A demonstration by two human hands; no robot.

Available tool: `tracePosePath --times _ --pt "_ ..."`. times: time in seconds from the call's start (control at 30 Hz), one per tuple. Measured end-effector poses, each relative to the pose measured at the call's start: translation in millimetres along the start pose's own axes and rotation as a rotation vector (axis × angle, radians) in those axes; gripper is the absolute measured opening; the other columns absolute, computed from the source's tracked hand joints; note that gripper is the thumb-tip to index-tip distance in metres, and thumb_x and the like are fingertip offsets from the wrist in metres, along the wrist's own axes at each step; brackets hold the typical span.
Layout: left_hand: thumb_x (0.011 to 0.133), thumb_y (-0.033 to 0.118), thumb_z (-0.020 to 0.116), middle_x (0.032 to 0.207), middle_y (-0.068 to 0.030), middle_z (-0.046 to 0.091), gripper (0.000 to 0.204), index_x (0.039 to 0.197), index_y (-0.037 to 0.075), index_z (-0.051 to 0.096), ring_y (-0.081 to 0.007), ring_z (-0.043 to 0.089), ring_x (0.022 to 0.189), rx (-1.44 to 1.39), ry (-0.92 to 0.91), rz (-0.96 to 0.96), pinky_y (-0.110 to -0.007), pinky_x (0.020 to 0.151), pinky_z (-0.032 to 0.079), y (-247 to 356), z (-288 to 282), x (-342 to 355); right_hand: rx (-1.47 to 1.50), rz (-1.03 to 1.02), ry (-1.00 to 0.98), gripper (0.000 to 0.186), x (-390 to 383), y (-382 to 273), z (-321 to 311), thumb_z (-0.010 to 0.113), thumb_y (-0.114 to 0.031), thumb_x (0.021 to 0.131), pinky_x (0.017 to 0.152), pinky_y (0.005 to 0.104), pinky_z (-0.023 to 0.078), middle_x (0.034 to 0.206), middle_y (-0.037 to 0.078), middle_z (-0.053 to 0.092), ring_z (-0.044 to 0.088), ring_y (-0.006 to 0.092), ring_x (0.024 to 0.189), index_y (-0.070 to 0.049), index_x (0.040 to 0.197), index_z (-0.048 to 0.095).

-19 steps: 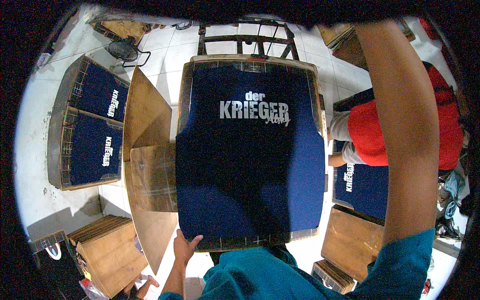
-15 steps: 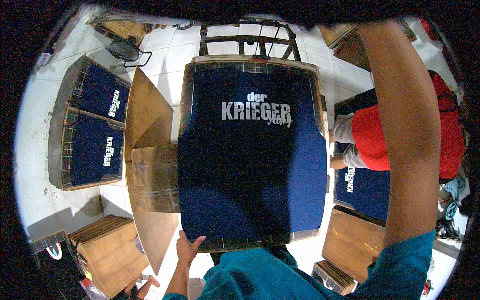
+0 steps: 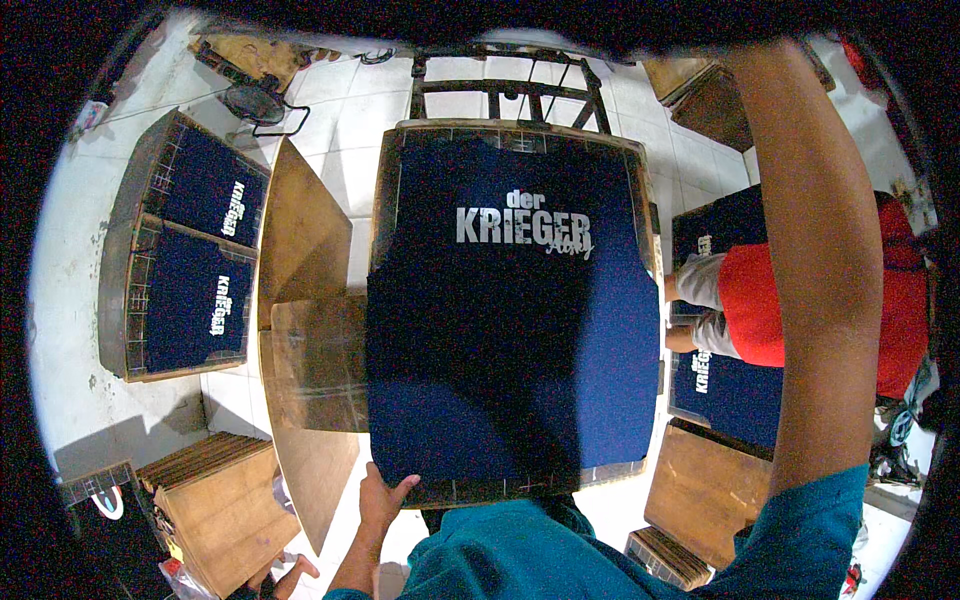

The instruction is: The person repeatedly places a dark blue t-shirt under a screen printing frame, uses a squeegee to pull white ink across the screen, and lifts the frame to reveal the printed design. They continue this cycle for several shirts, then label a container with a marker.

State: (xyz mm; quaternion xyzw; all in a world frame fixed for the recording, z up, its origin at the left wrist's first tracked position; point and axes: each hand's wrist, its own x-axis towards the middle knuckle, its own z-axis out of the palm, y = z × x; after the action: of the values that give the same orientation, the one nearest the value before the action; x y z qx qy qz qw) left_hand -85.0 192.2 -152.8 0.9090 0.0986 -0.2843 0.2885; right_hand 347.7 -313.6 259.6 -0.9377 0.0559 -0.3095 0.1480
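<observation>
A dark navy shirt panel [image 3: 505,340] with white printed lettering lies flat on a large gridded board [image 3: 390,150] in front of me. My left hand [image 3: 390,490] grips the board's lower-left corner, thumb on top, fingers hidden beneath. My raised right forearm [image 3: 820,300] runs up the right side of the view to the dark rim; the hand itself is out of sight. My teal sleeve and shirt fill the lower edge.
Left are printed navy panels [image 3: 185,330], wooden boards [image 3: 300,220] and a stack [image 3: 210,520]. Right, a person in red [image 3: 750,300] bends over similar panels [image 3: 725,400], above wooden boards [image 3: 705,480]. A metal frame [image 3: 500,90] and black fan [image 3: 250,105] stand beyond.
The board, my left hand and the surroundings have shifted slightly right and down in the picture. The person in red now sits lower in view. My left hand keeps its grip.
</observation>
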Motion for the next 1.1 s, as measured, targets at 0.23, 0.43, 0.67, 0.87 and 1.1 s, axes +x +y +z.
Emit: tracePosePath --times 0.23,0.43,0.67,0.87,1.1 --pt "0.073 0.054 0.088 0.094 -0.0293 0.072 0.08 0.11 -0.005 0.05 -0.0462 0.072 0.09 0.05 -0.057 -0.027 -0.05 0.077 0.058 -0.8 -4.5 2.4 -0.013 0.019 0.033 0.076 -2.9 -7.6 -3.2 0.081 -0.073 0.07 0.049 0.0388 0.031 0.045 -0.001 0.039 0.035 0.014 0.045 -0.011 0.045 0.047" --pt "0.071 0.061 0.086 0.092 -0.0286 0.071 0.085 0.109 -0.006 0.051 -0.0458 0.072 0.088 0.15 -0.1 -0.046 -0.05 0.076 0.058 -3.5 -7.5 7.8 0.021 -0.03 -0.014 0.072 19.4 1.7 0.4 0.083 -0.067 0.073 0.047 0.0366 0.027 0.046 -0.003 0.038 0.033 0.0115 0.045 -0.01 0.045 0.049" --pt "0.066 0.077 0.079 0.088 -0.0261 0.071 0.088 0.092 -0.006 0.063 -0.041 0.071 0.078 0.398 -0.12 0.069 -0.048 0.068 0.057 -12.3 -19.8 30.6 0.027 0.042 -0.018 0.07 12.4 -5.7 0.9 0.084 -0.069 0.07 0.046 0.0347 0.027 0.049 -0.003 0.043 0.037 0.0095 0.047 -0.01 0.05 0.053" --pt "0.077 0.064 0.078 0.094 -0.026 0.07 0.077 0.106 -0.006 0.067 -0.0347 0.071 0.085 0.259 0.01 0.111 -0.045 0.075 0.056 77.1 -94.7 65.5 -0.19 0.047 -0.02 0.074 -27.5 -9.8 -0.4 0.077 -0.079 0.07 0.051 0.0365 0.036 0.052 0.003 0.05 0.048 0.0151 0.05 -0.007 0.059 0.061" --pt "0.104 0.032 0.06 0.124 -0.0064 0.066 0.038 0.129 0.003 0.06 -0.0176 0.061 0.115 -1.065 0.435 0.682 -0.036 0.098 0.05 262.0 -200.7 133.6 -0.2 -0.192 0.142 0.065 -209.7 10.3 56.6 0.083 -0.069 0.063 0.076 0.0444 0.048 0.076 0.011 0.068 0.065 0.0338 0.075 -0.008 0.079 0.071"
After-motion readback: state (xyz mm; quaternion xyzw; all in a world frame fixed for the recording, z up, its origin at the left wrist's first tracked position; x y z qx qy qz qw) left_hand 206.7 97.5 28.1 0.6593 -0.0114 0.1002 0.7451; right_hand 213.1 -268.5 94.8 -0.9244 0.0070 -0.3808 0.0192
